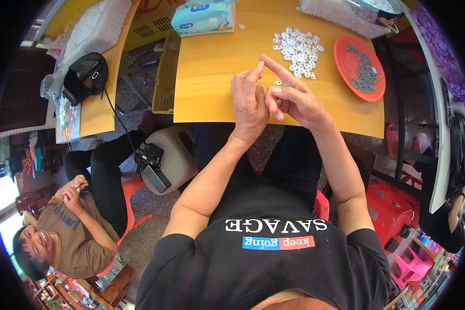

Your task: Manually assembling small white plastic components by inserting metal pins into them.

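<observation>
Lying just beyond both hands (pixel 271 98): white beads (pixel 298 51).

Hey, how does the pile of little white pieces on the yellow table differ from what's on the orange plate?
The small white plastic pieces lie loose on the bare yellow wooden table; the grey metal bits sit heaped on the round orange plate. The white ones look rounded and chunky, the grey ones thin and tangled. Both lie beyond the left hand and right hand.
</observation>
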`<state>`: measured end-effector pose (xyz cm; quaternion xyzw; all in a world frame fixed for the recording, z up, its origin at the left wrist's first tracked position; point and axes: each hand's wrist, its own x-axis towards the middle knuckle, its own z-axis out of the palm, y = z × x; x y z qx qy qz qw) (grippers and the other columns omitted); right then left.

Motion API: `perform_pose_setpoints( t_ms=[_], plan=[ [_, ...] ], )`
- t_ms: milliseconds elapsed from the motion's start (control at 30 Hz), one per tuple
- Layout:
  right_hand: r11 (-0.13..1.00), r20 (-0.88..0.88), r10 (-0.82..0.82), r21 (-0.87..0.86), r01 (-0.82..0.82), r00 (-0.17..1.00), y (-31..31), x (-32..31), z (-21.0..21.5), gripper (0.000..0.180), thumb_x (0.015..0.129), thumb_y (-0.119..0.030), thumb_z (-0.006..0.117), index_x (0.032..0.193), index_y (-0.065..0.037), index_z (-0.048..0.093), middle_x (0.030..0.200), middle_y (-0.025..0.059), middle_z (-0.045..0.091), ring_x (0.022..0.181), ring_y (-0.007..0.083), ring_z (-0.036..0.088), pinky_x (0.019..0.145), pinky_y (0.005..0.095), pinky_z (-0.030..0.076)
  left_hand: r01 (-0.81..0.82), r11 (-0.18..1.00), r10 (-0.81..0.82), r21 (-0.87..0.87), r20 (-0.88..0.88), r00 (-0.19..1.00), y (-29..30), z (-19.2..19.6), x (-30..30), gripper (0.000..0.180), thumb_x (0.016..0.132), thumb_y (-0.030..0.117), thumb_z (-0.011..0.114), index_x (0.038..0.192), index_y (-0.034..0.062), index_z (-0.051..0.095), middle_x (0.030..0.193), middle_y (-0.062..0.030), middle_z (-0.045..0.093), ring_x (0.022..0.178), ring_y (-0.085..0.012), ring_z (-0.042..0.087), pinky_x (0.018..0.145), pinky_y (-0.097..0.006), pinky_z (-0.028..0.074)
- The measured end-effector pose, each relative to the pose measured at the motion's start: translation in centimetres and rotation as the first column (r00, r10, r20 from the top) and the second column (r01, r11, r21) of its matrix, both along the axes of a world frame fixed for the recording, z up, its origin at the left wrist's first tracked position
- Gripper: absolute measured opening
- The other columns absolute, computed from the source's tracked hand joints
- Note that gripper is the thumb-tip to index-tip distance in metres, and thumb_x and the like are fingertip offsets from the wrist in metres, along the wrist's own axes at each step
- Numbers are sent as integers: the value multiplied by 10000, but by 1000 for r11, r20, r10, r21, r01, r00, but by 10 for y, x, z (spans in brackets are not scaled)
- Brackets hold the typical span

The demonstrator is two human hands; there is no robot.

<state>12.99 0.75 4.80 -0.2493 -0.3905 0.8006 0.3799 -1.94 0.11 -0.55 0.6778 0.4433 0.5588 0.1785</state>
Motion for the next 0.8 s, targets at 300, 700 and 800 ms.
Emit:
perform_pose_setpoints(
  t_ms=[300,700,800],
  plan=[
    [998,-46,64,29,-62,997,15,-16,1,624,965,-106,477,1533,-77,221,733,105,621,559,126,572,564,234,491,-45,996,58,-71,195,979,-2,-1,0,575,851,-100,492,1399,61,430,1007,-118,498,954,-249,518,817,-346,452],
    [991,33,119,63,-121,992,24,-34,10,632,960,-118,479,1536,-81,222,733,101,610,562,122,551,570,231,481,365,921,-176,-139,688,704,-1,-14,-9,627,981,117,555,1530,167,257,1126,-52,491,878,-76,545,738,-186,505],
    [992,49,113,56,-115,992,24,-32,9,633,962,-120,481,1537,-80,219,735,101,611,567,126,554,565,232,482,271,943,-67,-191,691,720,-5,-4,-4,601,913,3,595,1464,120,387,1080,-55,487,860,-83,519,751,-213,479]
  ],
)
